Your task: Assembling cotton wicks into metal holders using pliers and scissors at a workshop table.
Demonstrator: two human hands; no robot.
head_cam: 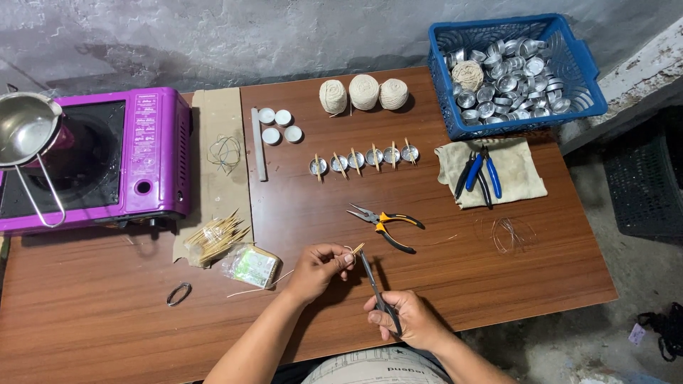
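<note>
— Wooden, that thin stick (356,249) at the tips of the left hand (319,269)?

— It looks so. The left fingers (343,257) are pinched shut on it, with a pale bit of string at the same spot; how the string sits on the stick is too small to tell.

— And the other hand?

— The right hand (402,316) is clenched around the handles of a slim pair of scissors (375,284), nearer the body than the left fingers. The blades run up from that fist and their tip meets the stick right at the left fingertips.

— What lies around them?

— Just beyond the left fingertips, orange-handled pliers (384,222) rest on the brown table (107,313). Farther out is a row of small metal cups (363,158) with sticks across them, then three balls of twine (363,92). Out past the left knuckles are a clear packet (252,267) and a heap of sticks (213,238). Well away from the right fingers, a blue basket (576,67) holds more cups.
</note>
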